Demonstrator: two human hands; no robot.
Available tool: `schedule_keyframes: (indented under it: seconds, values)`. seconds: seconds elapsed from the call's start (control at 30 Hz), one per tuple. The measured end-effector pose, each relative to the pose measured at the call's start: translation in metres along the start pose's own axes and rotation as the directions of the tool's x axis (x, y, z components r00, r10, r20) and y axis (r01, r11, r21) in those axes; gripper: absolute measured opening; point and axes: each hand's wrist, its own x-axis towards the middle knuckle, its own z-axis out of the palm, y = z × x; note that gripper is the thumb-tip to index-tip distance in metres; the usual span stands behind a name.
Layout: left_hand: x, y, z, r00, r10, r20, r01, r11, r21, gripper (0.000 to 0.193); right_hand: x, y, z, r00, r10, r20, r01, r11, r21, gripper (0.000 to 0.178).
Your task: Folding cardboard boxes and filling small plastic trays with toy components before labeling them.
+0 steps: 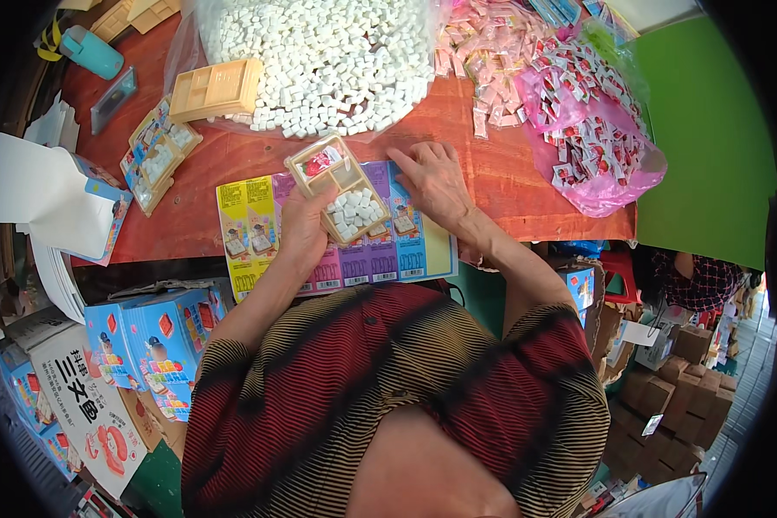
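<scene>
My left hand grips a small beige compartment tray, its thumb over the near left rim. The tray is tilted. Small white marshmallow-like pieces fill its lower compartment, and a red-and-white sachet lies in an upper one; a middle compartment is bare. To the right of the tray, my right hand is open with its fingers apart, holding nothing that I can see. Below both hands, a printed card sheet in yellow, purple and blue lies at the table's near edge, partly covered by the tray.
On the red table, a big clear bag spills white pieces. Pink sachets and a pink bag of red-and-white sachets lie right. Stacked beige trays, a filled pack, a phone and a turquoise bottle stand left.
</scene>
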Motion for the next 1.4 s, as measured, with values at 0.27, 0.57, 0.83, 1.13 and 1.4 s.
schedule_keyframes:
  seconds: [0.27, 0.57, 0.83, 1.13, 1.4]
  values:
    - [0.002, -0.001, -0.003, 1.0, -0.002, 0.008, 0.002, 1.0, 0.007, 0.031, -0.005, -0.003, 0.004, 0.997, -0.002, -0.083, 0.006, 0.999, 0.045, 0.031]
    - [0.002, 0.001, -0.003, 0.997, -0.015, 0.075, 0.011, 0.998, 0.065, 0.035, 0.005, 0.013, 0.003, 0.999, -0.038, -0.026, 0.043, 0.975, 0.217, 0.02]
    - [0.001, -0.001, -0.004, 1.0, 0.002, -0.002, -0.002, 1.0, 0.03, 0.034, -0.007, -0.011, -0.02, 0.956, -0.254, -0.146, 0.26, 0.965, 0.02, 0.016]
    - [0.004, 0.001, -0.007, 1.0, 0.006, -0.012, -0.006, 1.0, -0.011, 0.033, -0.066, -0.002, -0.066, 0.715, 0.495, -0.494, -0.02, 0.721, 0.692, 0.002]
    - [0.006, 0.002, 0.003, 0.999, 0.009, 0.049, -0.01, 1.0, 0.02, 0.034, -0.047, 0.03, -0.132, 0.55, 0.756, -0.354, 0.234, 0.268, 0.935, 0.013]
